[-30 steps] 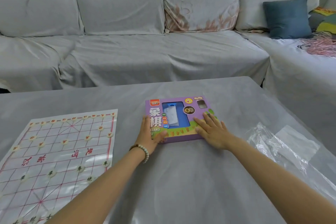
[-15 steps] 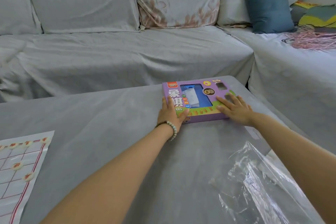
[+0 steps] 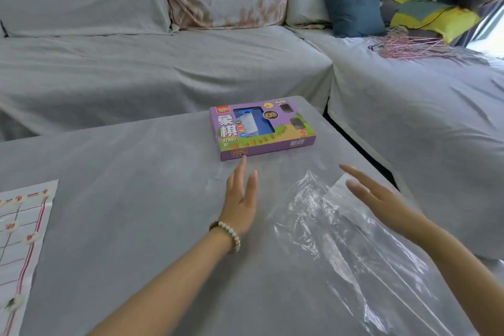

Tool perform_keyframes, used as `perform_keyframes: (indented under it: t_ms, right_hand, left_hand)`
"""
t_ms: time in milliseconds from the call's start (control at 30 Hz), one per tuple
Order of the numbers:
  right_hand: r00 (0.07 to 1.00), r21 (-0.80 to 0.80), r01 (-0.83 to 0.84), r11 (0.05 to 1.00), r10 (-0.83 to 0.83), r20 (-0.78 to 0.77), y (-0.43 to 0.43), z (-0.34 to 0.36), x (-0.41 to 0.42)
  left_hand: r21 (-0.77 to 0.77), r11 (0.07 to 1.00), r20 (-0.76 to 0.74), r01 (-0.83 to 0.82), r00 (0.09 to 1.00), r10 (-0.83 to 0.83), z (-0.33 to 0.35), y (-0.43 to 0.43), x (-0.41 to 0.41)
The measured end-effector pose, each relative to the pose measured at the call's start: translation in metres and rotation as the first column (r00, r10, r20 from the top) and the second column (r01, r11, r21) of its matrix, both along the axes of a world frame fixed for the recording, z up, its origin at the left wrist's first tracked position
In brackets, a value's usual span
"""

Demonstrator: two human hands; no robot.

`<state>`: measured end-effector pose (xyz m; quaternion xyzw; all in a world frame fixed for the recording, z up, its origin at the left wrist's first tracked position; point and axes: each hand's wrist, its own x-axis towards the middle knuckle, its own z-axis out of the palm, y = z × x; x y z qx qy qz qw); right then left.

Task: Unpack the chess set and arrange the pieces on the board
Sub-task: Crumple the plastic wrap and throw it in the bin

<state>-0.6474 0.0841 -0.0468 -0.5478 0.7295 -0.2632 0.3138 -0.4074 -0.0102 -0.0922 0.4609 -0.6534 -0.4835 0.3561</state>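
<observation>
Both hands, left (image 3: 241, 199) and right (image 3: 381, 199), hover open and empty near a purple box (image 3: 261, 131), likely light, stiff cardboard best gripped by its side edges.

We see a grey-draped corner sofa (image 3: 163, 63) beyond the grey-covered table (image 3: 122, 199), a blue cushion (image 3: 351, 5) at its corner, daylight entering at far right.

purple box (image 3: 261, 131) | lid: "象棋", "XIANG QI" | other print illegible
</observation>
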Motion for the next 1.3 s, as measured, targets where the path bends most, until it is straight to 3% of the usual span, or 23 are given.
perform_keyframes:
  t_ms: [67, 167, 233, 300, 400, 467, 533, 667, 733, 833, 900, 1033, 1167, 1233, 1300]
  right_hand:
    - [1.000, 0.061, -0.026, 0.998, 0.027, -0.014, 0.047, -0.005, 0.009]
    - [0.998, 0.186, 0.052, 0.981, -0.043, -0.050, 0.095, -0.020, 0.032]
    - [0.991, 0.211, 0.089, 0.974, -0.066, -0.115, 0.109, -0.034, 0.046]
    - [0.990, 0.176, 0.134, 0.975, -0.125, -0.062, 0.112, -0.040, 0.065]
    - [0.940, 0.141, 0.171, 0.975, -0.204, 0.272, 0.105, -0.032, 0.109]
    - [0.797, 0.125, 0.157, 0.980, -0.201, 0.569, 0.098, -0.022, 0.132]
    - [0.693, 0.092, 0.063, 0.994, -0.110, 0.713, 0.094, -0.011, 0.145]
    - [0.669, -0.021, 0.009, 1.000, 0.010, 0.743, 0.092, 0.019, 0.165]
    - [0.694, -0.076, 0.117, 0.990, -0.026, 0.720, 0.095, 0.029, 0.180]
    - [0.664, -0.160, 0.381, 0.911, -0.149, 0.733, 0.100, 0.032, 0.205]
    - [0.650, -0.190, 0.438, 0.879, -0.163, 0.742, 0.098, 0.030, 0.226]
    - [0.433, -0.154, 0.537, 0.829, -0.114, 0.894, 0.070, 0.031, 0.245]
    - [0.387, -0.056, 0.512, 0.857, -0.172, 0.906, 0.050, 0.038, 0.240]
    - [0.437, -0.018, 0.433, 0.901, -0.192, 0.879, 0.046, 0.032, 0.238]
    - [0.545, -0.006, 0.304, 0.953, -0.169, 0.821, 0.049, 0.026, 0.239]
  left_hand:
    - [-0.058, 0.988, 0.050, 0.142, 0.989, -0.139, 0.003, 0.036, 0.003]
    - [-0.152, 0.909, 0.352, 0.388, 0.881, -0.317, -0.007, 0.062, 0.001]
    - [-0.067, 0.895, 0.506, 0.442, 0.788, -0.351, -0.015, 0.075, -0.001]
    - [0.031, 0.918, 0.536, 0.396, 0.768, -0.350, -0.014, 0.090, -0.003]
    - [0.208, 0.939, 0.224, 0.275, 0.921, -0.319, -0.003, 0.108, -0.005]
    - [0.340, 0.904, 0.006, 0.259, 0.961, -0.277, 0.017, 0.119, -0.007]
    - [0.375, 0.905, -0.140, 0.203, 0.977, -0.161, 0.033, 0.122, -0.005]
    - [0.178, 0.978, -0.223, -0.107, 0.964, 0.146, 0.062, 0.109, 0.002]
    - [0.154, 0.940, -0.275, -0.305, 0.900, 0.337, 0.071, 0.100, 0.005]
    - [0.276, 0.821, -0.382, -0.500, 0.727, 0.571, 0.085, 0.092, 0.009]
    - [0.364, 0.808, -0.358, -0.464, 0.731, 0.581, 0.091, 0.093, 0.012]
    - [0.464, 0.874, -0.236, -0.147, 0.930, 0.281, 0.080, 0.103, 0.025]
    - [0.473, 0.879, -0.333, 0.053, 0.935, 0.124, 0.071, 0.126, 0.041]
    - [0.455, 0.888, -0.324, -0.062, 0.917, 0.231, 0.068, 0.131, 0.038]
    - [0.473, 0.834, -0.281, -0.284, 0.848, 0.449, 0.064, 0.124, 0.034]
